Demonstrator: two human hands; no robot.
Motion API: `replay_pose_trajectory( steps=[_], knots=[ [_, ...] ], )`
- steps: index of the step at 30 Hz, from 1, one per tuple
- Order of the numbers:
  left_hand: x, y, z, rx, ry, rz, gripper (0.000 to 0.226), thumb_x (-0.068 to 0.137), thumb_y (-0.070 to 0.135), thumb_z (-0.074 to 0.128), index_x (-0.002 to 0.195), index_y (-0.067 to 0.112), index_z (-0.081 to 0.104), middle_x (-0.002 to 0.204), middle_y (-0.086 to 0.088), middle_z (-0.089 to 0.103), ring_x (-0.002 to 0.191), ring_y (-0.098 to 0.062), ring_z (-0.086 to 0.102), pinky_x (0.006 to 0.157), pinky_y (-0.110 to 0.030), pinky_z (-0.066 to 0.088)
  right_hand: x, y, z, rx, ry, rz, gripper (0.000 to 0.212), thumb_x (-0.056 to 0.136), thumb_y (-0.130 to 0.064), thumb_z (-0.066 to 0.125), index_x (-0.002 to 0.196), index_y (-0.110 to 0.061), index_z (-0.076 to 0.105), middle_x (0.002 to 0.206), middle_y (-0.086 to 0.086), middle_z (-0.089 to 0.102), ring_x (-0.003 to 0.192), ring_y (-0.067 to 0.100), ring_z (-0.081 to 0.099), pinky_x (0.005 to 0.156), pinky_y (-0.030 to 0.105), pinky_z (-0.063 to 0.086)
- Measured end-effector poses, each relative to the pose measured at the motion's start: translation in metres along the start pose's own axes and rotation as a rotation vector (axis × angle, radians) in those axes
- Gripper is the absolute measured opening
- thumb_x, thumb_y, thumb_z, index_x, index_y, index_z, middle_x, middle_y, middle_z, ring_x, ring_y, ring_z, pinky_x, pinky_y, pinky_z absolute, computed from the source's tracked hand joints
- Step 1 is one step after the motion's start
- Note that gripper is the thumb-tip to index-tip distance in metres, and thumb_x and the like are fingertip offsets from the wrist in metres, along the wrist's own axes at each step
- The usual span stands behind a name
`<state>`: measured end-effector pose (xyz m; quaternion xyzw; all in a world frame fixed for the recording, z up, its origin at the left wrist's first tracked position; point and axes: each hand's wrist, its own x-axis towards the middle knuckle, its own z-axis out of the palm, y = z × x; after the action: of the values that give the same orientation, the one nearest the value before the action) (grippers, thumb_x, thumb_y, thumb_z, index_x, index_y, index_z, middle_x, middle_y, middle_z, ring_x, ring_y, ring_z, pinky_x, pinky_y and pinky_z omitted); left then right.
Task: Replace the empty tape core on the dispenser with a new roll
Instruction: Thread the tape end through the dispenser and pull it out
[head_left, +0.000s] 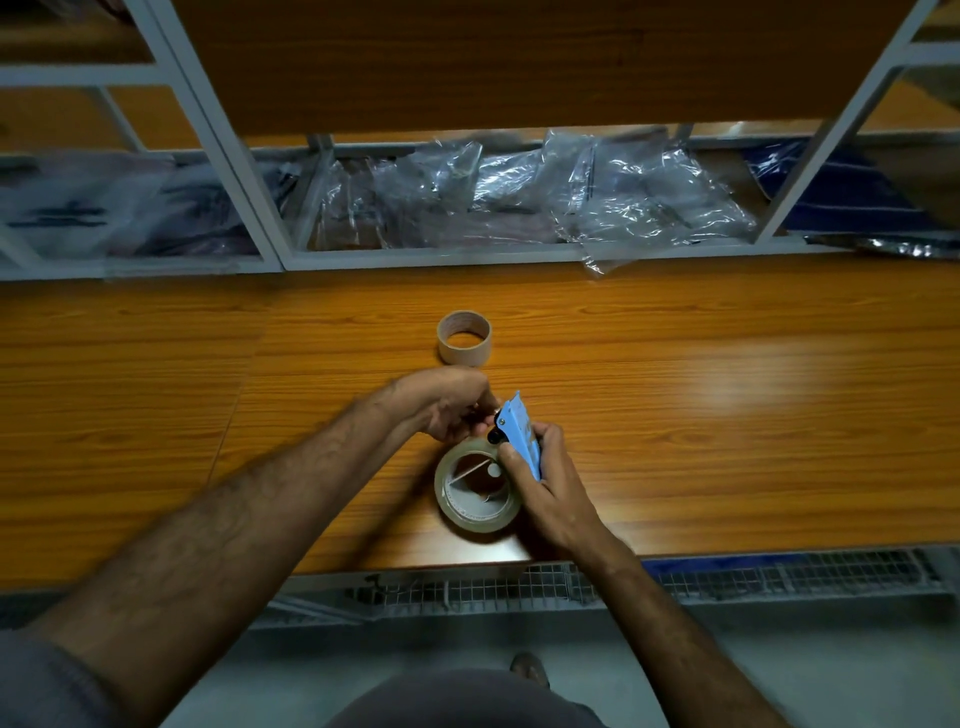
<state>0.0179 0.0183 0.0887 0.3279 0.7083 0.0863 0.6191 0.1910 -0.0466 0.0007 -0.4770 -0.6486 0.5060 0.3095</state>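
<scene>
A dark-clothed lap and a shoe (529, 669) on the grey floor are being seen closest to the camera, below the near edge of the tabletop (727, 374). Both bare forearms are being extended over that near edge. The blue tape dispenser (519, 434) is being gripped by the right hand (550, 483), whose fingers are closed around its body. The new roll (475, 491), clear tape on a white core, is being carried on the dispenser, just inside the near edge at about the middle of its length. Small print is being shown on the inner core, but it is too small to be read. The left hand (447, 402) is being held at the dispenser's front end, its fingertips pinched together there; what is being pinched cannot be told. The empty tape core (464, 338), brown cardboard, is being left standing on its rim toward the middle of the tabletop, just beyond the left hand and apart from it. Faint markings inside it are illegible. Clear plastic bags (597, 197) are being stored on the grey-framed shelf along the far edge.
</scene>
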Motion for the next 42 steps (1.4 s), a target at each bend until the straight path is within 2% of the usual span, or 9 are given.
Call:
replay_pose_trajectory(
  steps=[4, 9, 13, 15, 23, 28, 31, 36, 42],
  knots=[
    [-0.008, -0.001, -0.002, -0.073, 0.067, 0.061, 0.021, 0.103, 0.017, 0.041, 0.09, 0.014, 0.058, 0.07, -0.001, 0.054, 0.059, -0.011, 0.047, 0.057, -0.024, 0.035, 0.001, -0.008, -0.003, -0.175, 0.022, -0.057, 0.046, 0.098, -0.06, 0.054, 0.128, -0.03, 0.037, 0.114, -0.018, 0.057, 0.098, 0.0, 0.061, 0.08, 0.03, 0.056],
    [-0.021, -0.001, -0.007, -0.097, 0.196, 0.213, 0.023, 0.104, 0.015, 0.046, 0.085, 0.014, 0.059, 0.068, -0.002, 0.056, 0.058, -0.01, 0.047, 0.055, -0.023, 0.036, 0.003, -0.018, -0.003, -0.443, 0.152, -0.191, 0.052, 0.094, -0.072, 0.048, 0.125, -0.032, 0.035, 0.105, -0.01, 0.054, 0.086, 0.006, 0.058, 0.062, 0.023, 0.049],
    [-0.024, -0.008, -0.01, -0.144, 0.269, 0.3, 0.026, 0.103, 0.016, 0.049, 0.079, 0.015, 0.06, 0.066, -0.002, 0.055, 0.056, -0.009, 0.046, 0.052, -0.021, 0.036, 0.004, -0.024, -0.002, -0.54, 0.193, -0.242, 0.061, 0.092, -0.076, 0.043, 0.128, -0.028, 0.038, 0.106, -0.009, 0.05, 0.085, 0.007, 0.055, 0.061, 0.017, 0.043],
    [-0.025, -0.011, -0.01, -0.173, 0.302, 0.327, 0.025, 0.104, 0.018, 0.049, 0.083, 0.013, 0.061, 0.069, -0.003, 0.058, 0.058, -0.009, 0.049, 0.053, -0.021, 0.039, 0.005, -0.025, -0.001, -0.565, 0.203, -0.253, 0.065, 0.092, -0.078, 0.04, 0.13, -0.025, 0.04, 0.106, -0.01, 0.048, 0.086, 0.007, 0.053, 0.06, 0.013, 0.039],
    [-0.02, -0.02, -0.012, -0.309, 0.436, 0.374, 0.038, 0.104, 0.015, 0.049, 0.068, 0.008, 0.058, 0.069, -0.008, 0.061, 0.059, -0.015, 0.058, 0.06, -0.025, 0.054, 0.015, -0.023, 0.002, -0.616, 0.149, -0.25, 0.064, 0.093, -0.076, 0.042, 0.132, -0.025, 0.04, 0.108, -0.011, 0.048, 0.092, 0.011, 0.059, 0.067, 0.035, 0.057],
    [-0.018, -0.016, -0.022, -0.35, 0.53, 0.379, 0.03, 0.105, 0.017, 0.05, 0.08, 0.004, 0.06, 0.071, -0.009, 0.063, 0.055, -0.011, 0.059, 0.052, -0.021, 0.052, 0.029, -0.027, 0.001, -0.599, 0.087, -0.259, 0.064, 0.092, -0.078, 0.039, 0.133, -0.029, 0.038, 0.111, -0.01, 0.051, 0.091, 0.01, 0.06, 0.069, 0.038, 0.058],
    [-0.022, -0.013, -0.029, -0.357, 0.56, 0.394, 0.026, 0.106, 0.018, 0.048, 0.094, 0.0, 0.063, 0.071, -0.008, 0.062, 0.057, -0.01, 0.059, 0.053, -0.021, 0.051, 0.037, -0.029, 0.003, -0.572, 0.063, -0.28, 0.06, 0.093, -0.078, 0.04, 0.13, -0.032, 0.036, 0.109, -0.009, 0.053, 0.085, 0.008, 0.06, 0.064, 0.037, 0.059],
    [-0.032, -0.009, -0.049, -0.318, 0.686, 0.427, 0.027, 0.107, 0.024, 0.045, 0.1, 0.005, 0.063, 0.086, -0.009, 0.067, 0.074, -0.016, 0.061, 0.069, -0.031, 0.052, 0.042, -0.032, 0.005, -0.564, 0.03, -0.283, 0.064, 0.091, -0.082, 0.037, 0.131, -0.032, 0.034, 0.105, -0.011, 0.059, 0.08, 0.004, 0.063, 0.06, 0.026, 0.057],
    [-0.043, -0.002, -0.053, -0.25, 0.606, 0.499, 0.021, 0.106, 0.023, 0.048, 0.096, 0.011, 0.062, 0.084, -0.009, 0.069, 0.07, -0.013, 0.063, 0.069, -0.028, 0.055, 0.045, -0.032, 0.006, -0.591, -0.001, -0.297, 0.079, 0.086, -0.089, 0.031, 0.136, -0.027, 0.034, 0.104, -0.01, 0.06, 0.079, 0.003, 0.064, 0.056, 0.019, 0.055]
  ],
)
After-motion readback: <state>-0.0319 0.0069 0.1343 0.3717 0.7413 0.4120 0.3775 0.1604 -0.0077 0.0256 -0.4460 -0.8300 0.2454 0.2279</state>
